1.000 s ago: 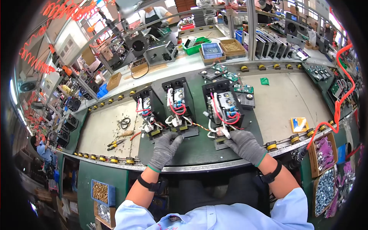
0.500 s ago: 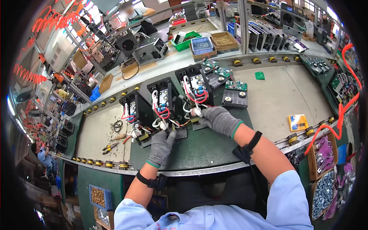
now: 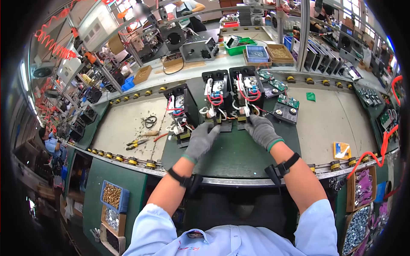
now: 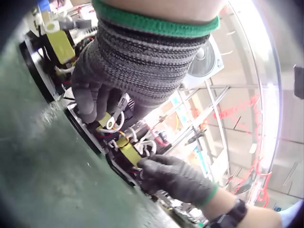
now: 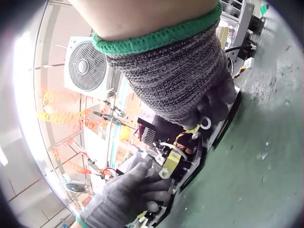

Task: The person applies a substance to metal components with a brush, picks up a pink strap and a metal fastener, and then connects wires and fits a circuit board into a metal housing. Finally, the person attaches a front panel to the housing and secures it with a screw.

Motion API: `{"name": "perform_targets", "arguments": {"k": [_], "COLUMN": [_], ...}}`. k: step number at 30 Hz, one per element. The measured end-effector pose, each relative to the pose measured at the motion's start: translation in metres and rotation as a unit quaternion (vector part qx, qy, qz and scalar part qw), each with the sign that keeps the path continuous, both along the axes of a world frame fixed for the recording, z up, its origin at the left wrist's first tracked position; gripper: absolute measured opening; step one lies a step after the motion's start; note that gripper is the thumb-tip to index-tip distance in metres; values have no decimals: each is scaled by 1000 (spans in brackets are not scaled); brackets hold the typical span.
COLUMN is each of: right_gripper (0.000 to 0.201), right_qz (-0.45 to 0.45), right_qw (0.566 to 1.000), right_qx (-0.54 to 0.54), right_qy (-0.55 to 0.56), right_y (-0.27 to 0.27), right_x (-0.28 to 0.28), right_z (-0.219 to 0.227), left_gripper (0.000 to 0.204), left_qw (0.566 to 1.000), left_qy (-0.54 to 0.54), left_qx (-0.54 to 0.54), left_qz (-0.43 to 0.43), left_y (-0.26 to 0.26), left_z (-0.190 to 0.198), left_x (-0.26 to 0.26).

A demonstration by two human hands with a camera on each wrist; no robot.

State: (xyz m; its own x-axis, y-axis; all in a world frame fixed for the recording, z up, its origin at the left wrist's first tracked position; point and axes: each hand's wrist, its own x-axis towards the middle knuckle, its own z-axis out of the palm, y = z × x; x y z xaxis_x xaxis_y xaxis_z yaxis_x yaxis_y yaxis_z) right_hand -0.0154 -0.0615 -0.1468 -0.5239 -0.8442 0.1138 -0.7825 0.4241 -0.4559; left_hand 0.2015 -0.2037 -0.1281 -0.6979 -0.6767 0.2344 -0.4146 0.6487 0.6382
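Observation:
Three black metal chassis with circuit boards and red and white wires stand in a row: a left chassis (image 3: pixel 181 104), a middle chassis (image 3: pixel 216 91) and a right chassis (image 3: pixel 247 87). Each has a transformer at its front. My gloved left hand (image 3: pixel 201 140) grips the middle chassis by its transformer (image 5: pixel 172 161), fingers curled over the yellow-wrapped block. On the right chassis, my gloved right hand (image 3: pixel 262 131) holds the front transformer (image 4: pixel 129 151) in the same way. The middle and right chassis stand close together; a gap separates them from the left one.
Right of the chassis lie black perforated plates with green boards (image 3: pixel 287 109). Yellow-handled pliers (image 3: pixel 136 144) and a black cable loop (image 3: pixel 149 122) lie at left. A yellow box (image 3: pixel 341 150) sits at right. Rollers (image 3: pixel 150 164) line the front edge; a red air hose (image 3: pixel 376 158) hangs at right.
The right chassis has slid left and back, then the middle one has shifted right, away from the left chassis and up beside the right one. Both hands have moved with them; the head view has swung.

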Motion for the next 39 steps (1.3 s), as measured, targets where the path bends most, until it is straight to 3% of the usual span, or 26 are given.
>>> {"name": "perform_targets", "arguments": {"k": [2, 4, 6, 7, 11, 12, 13, 14, 16, 17, 19, 20, 21, 22, 24, 25, 27, 28, 30, 32, 34, 39], "right_gripper": [30, 30, 29, 29, 32, 32, 32, 32, 29, 29, 26, 23, 21, 28, 34, 34, 39, 39, 43, 44, 45, 41], "right_qz": [-6, 12, -15, -45, -64, -78, -61, -45, -33, -23, -151, -174, -192, -235, -339, -337, -366, -362, -265, -252, -210, -186], "right_qw": [1000, 999, 999, 998, 994, 993, 996, 998, 990, 978, 956, 939, 921, 931, 871, 871, 775, 775, 739, 765, 796, 779], "right_qx": [4, -40, -26, -15, -49, -45, -35, -26, -136, -206, -252, -295, -335, -272, -217, -218, -222, -221, -277, -253, -264, -361], "right_qy": [-9, 32, 39, 47, 72, 75, 53, 31, -7, -1, -27, -17, -50, -55, -282, -282, -465, -468, -554, -536, -502, -478], "right_y": [5, 4, -7, -15, -16, -9, 2, 14, 44, 61, 85, 96, 102, 111, 109, 107, 97, 91, 81, 79, 83, 106], "right_x": [5, 0, 1, 4, 9, 11, 15, 16, 8, -3, -43, -70, -100, -141, -175, -184, -202, -209, -219, -235, -236, -222], "right_z": [3, -8, -21, -23, -34, -26, -11, 1, 10, 15, 13, 13, 1, -18, -25, -30, -42, -48, -64, -80, -84, -70], "left_gripper": [41, 41, 38, 41, 38, 35, 29, 28, 29, 30, 28, 28, 28, 28, 29, 32, 33, 35, 40, 47, 43, 33], "left_qw": [991, 983, 970, 968, 992, 993, 993, 990, 992, 994, 993, 994, 995, 995, 993, 993, 990, 986, 980, 978, 951, 957], "left_qy": [85, 133, 105, 108, 30, 19, 85, 63, 82, 39, 53, 41, 41, 41, 64, 33, 42, 50, 67, -35, -63, -42], "left_qx": [89, 71, 76, 70, -16, -36, -60, -101, -57, -50, -52, -38, -11, -10, -35, -19, 10, 41, -18, -126, -264, -226], "left_qz": [60, 101, 205, 214, 118, 110, 63, 72, 72, 93, 87, 93, 90, 89, 92, 112, 133, 151, 187, 161, 149, 174], "left_y": [20, 4, -26, -33, -64, -70, -68, -67, -78, -79, -84, -82, -82, -85, -90, -86, -64, -51, -16, 3, 20, 22], "left_z": [14, 5, -18, -19, -37, -36, -36, -34, -44, -44, -45, -35, -29, -32, -33, -28, -21, -22, -36, -53, -60, -58], "left_x": [42, 84, 108, 111, 109, 108, 107, 109, 108, 111, 108, 104, 100, 98, 91, 93, 100, 105, 122, 136, 132, 128]}}
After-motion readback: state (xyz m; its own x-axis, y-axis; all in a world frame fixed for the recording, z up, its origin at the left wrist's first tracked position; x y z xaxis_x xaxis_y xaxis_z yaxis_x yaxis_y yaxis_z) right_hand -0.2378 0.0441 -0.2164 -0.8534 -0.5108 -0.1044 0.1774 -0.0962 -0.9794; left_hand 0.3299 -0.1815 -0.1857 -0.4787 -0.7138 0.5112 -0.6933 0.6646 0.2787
